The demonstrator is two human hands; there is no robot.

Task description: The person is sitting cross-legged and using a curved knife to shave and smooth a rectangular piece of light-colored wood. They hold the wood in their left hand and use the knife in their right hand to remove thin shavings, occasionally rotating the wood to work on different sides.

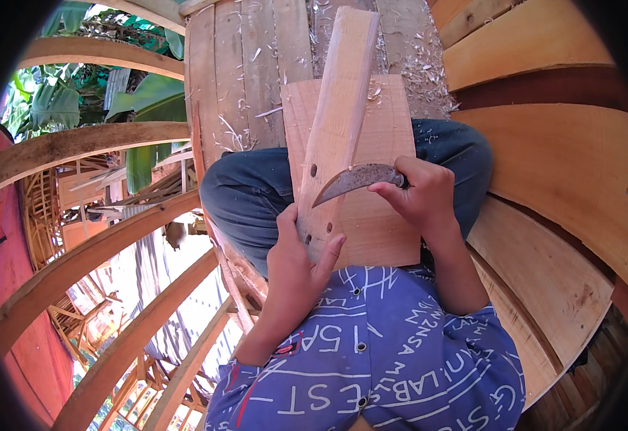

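A long pale wooden piece with several dark holes near its close end slants away from me over a flat square board on my lap. My left hand grips the near end of the piece, thumb on one side and fingers on the other. In my right hand is a curved knife, its handle mostly hidden by my fingers. The dark, worn blade points left and lies across the piece, just beyond the holes. Whether its edge touches the wood I cannot tell.
Wood shavings litter the plank floor ahead. Wide wooden boards stand close on my right. On the left runs a railing of curved wooden slats, with banana leaves and stacked timber beyond. My bent knees flank the square board.
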